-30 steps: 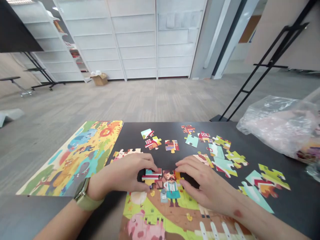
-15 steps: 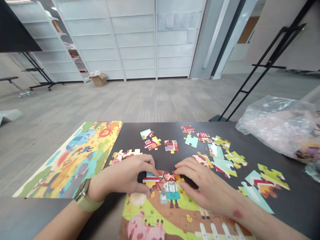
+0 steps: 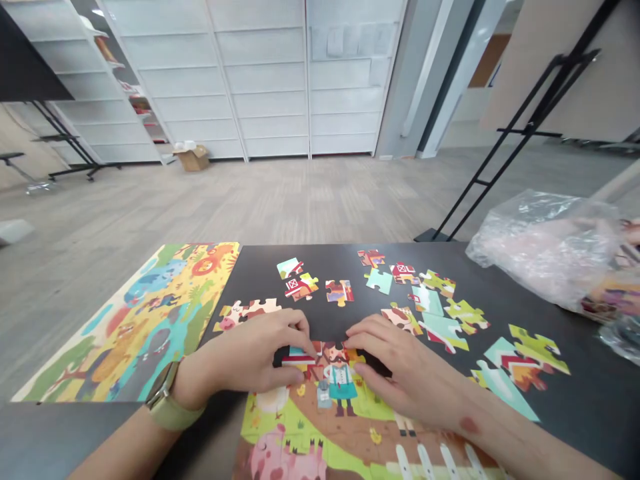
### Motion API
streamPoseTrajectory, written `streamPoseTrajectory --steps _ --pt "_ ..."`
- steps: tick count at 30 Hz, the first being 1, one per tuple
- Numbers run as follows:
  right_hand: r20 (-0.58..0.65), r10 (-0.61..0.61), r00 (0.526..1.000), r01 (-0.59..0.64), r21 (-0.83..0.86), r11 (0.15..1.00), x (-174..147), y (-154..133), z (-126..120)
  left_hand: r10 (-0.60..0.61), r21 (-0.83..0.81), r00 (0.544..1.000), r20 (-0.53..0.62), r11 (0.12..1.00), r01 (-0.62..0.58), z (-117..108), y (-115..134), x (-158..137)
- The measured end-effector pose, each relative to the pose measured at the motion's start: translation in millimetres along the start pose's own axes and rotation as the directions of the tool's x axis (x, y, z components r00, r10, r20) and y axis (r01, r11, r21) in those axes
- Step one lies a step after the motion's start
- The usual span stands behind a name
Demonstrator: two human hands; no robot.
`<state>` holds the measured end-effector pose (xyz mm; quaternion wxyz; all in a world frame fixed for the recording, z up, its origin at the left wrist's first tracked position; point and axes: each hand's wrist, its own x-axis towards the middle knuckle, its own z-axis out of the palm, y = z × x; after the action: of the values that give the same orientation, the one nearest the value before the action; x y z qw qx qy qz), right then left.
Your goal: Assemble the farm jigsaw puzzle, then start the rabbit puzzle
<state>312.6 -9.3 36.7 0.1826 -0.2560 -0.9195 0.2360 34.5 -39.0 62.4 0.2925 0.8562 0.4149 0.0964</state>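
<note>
The partly assembled farm jigsaw puzzle (image 3: 300,417) lies in front of me, with a moustached farmer near its upper edge and a pink pig lower left. My left hand (image 3: 267,350), a watch on its wrist, is closed with thumb and forefinger on a red, white and blue jigsaw piece (image 3: 299,359) left of the farmer. On the farmer's other side, my right hand (image 3: 393,353) curls its thumb and fingers over the puzzle's upper edge; its grip is partly hidden. Loose cow pieces (image 3: 250,310) lie just beyond my left hand, and another cow piece (image 3: 401,319) beyond my right.
More loose pieces (image 3: 301,287) lie scattered across the black table (image 3: 320,257), most of them at the right. An animal picture sheet (image 3: 155,320) covers the left side. Clear plastic wrapping (image 3: 545,247) sits at the right. Beyond is a black metal stand (image 3: 500,160).
The whole view has shifted slightly. My hands keep almost the same place on the puzzle, and the loose pieces stay where they were.
</note>
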Motion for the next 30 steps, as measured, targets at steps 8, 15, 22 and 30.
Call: streamPoseTrajectory --steps 8,15,22,30 --pt "-0.008 -0.003 1.0 0.003 -0.006 1.0 1 -1 -1 0.101 0.028 0.995 0.007 0.994 -0.101 4 6 1" --pt "-0.002 0.002 1.0 -0.002 -0.021 1.0 0 -2 -1 0.075 0.024 0.997 0.019 0.997 -0.075 0 10 1" --pt "0.009 -0.001 1.0 0.001 -0.027 1.0 0 -2 -1 0.028 0.018 1.0 -0.003 0.999 -0.028 1 6 0" --pt "0.019 0.005 1.0 -0.005 -0.033 0.999 0 -2 -1 -0.003 0.055 1.0 0.009 0.999 0.002 1 7 1"
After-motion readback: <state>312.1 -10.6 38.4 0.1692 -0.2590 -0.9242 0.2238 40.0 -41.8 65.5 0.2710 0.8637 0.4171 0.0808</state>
